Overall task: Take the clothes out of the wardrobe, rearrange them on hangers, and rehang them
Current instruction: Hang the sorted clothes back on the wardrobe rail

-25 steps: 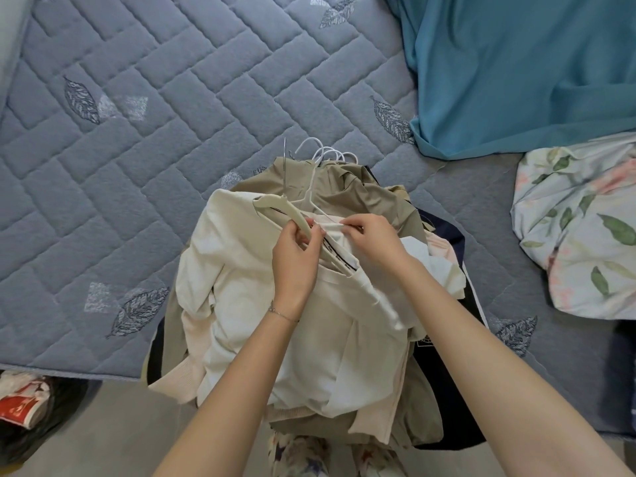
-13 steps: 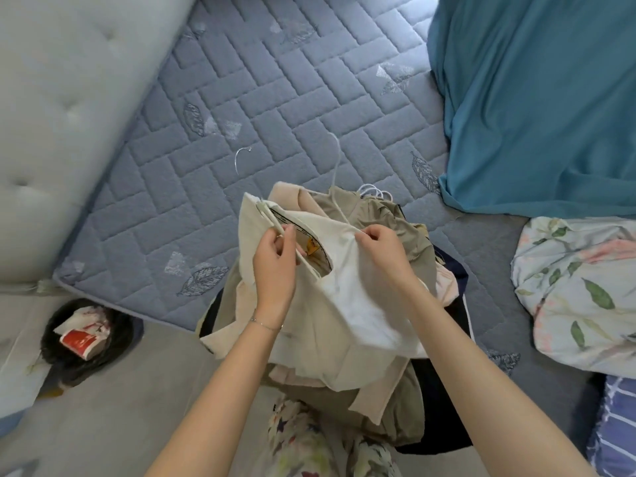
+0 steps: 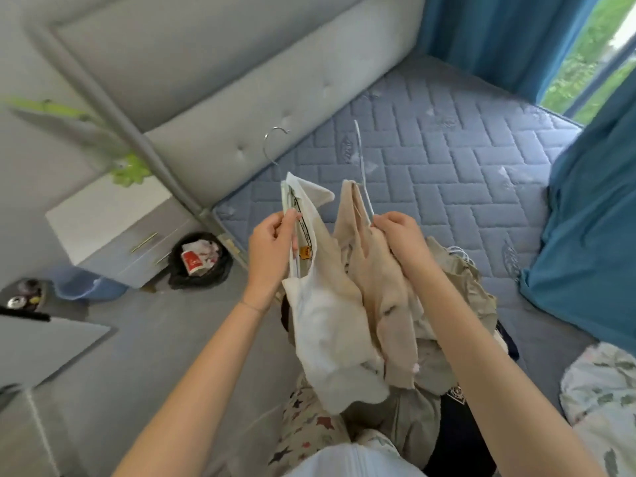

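Two garments are held up mid-frame: the left hand [image 3: 272, 249] pinches the cream fabric shirt [image 3: 327, 321] at its collar; the right hand [image 3: 402, 239] clutches the beige fabric top [image 3: 385, 290].

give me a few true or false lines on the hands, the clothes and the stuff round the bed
1. The left hand grips the white garment. True.
2. The right hand holds nothing. False: it grips the beige garment near its top.
3. Both garments lie flat on the mattress. False: the hands hold them up by their tops.
4. A bin on the floor holds a red and white cup. True.
5. The curtain is red. False: it is blue.
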The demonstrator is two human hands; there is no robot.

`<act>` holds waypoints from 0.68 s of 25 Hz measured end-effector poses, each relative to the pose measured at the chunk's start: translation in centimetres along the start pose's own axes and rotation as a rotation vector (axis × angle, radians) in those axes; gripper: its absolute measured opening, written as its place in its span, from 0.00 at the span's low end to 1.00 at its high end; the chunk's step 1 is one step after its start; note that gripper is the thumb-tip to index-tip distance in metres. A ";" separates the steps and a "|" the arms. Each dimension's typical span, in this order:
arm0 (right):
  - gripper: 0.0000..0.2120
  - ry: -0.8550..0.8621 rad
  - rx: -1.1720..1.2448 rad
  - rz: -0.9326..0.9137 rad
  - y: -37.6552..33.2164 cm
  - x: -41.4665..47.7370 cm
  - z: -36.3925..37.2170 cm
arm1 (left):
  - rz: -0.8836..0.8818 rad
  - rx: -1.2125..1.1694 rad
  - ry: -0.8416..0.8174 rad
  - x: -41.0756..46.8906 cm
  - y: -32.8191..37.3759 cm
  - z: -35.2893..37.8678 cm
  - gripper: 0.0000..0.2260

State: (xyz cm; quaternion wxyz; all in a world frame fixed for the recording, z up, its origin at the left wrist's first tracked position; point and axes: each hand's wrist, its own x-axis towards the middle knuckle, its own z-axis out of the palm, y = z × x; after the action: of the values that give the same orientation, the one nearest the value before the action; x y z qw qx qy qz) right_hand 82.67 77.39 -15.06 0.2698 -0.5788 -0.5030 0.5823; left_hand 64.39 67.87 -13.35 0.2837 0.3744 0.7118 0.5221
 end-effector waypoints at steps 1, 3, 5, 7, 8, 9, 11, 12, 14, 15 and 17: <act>0.10 -0.029 -0.037 -0.034 -1.2 -0.7 1.4 | 0.003 0.002 0.021 -0.5 0.0 -1.4 0.21; 0.12 -0.084 -0.093 -0.097 -3.3 -2.4 4.8 | 0.012 -0.014 0.072 -1.6 0.0 -4.2 0.21; 0.15 -0.123 -0.127 -0.145 -5.2 -3.9 8.0 | 0.010 -0.044 0.136 -2.2 0.0 -7.0 0.21; 0.15 -0.188 -0.153 -0.199 -6.7 -5.3 11.4 | 0.011 -0.062 0.229 -2.3 -0.2 -10.4 0.20; 0.13 -0.224 -0.159 -0.224 -7.4 -6.0 13.2 | 0.004 -0.070 0.270 -2.3 -0.5 -12.3 0.19; 0.12 -0.262 -0.158 -0.250 -8.1 -6.6 14.9 | -0.009 -0.072 0.304 -2.2 -0.9 -14.1 0.19; 0.11 -0.335 -0.153 -0.293 -9.6 -7.8 18.7 | -0.033 -0.058 0.359 -2.0 -1.8 -18.1 0.19; 0.12 -0.367 -0.167 -0.317 -10.2 -8.3 21.1 | -0.042 -0.049 0.392 -2.1 -2.5 -20.4 0.19; 0.13 -0.427 -0.192 -0.364 -11.3 -9.1 25.5 | -0.053 -0.058 0.458 -2.0 -3.7 -24.4 0.19; 0.14 -0.461 -0.208 -0.380 -11.8 -9.6 27.9 | -0.057 -0.069 0.494 -2.1 -4.1 -26.6 0.19; 0.16 -0.525 -0.233 -0.411 -12.6 -10.6 32.8 | -0.065 -0.079 0.559 -2.0 -4.9 -30.9 0.18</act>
State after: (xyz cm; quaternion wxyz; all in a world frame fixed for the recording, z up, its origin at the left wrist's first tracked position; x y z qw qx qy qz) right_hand 50.25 63.35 -5.25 0.1751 -0.3229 -0.7245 0.5833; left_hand 39.72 48.96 -8.96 0.1073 0.1816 0.7530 0.6233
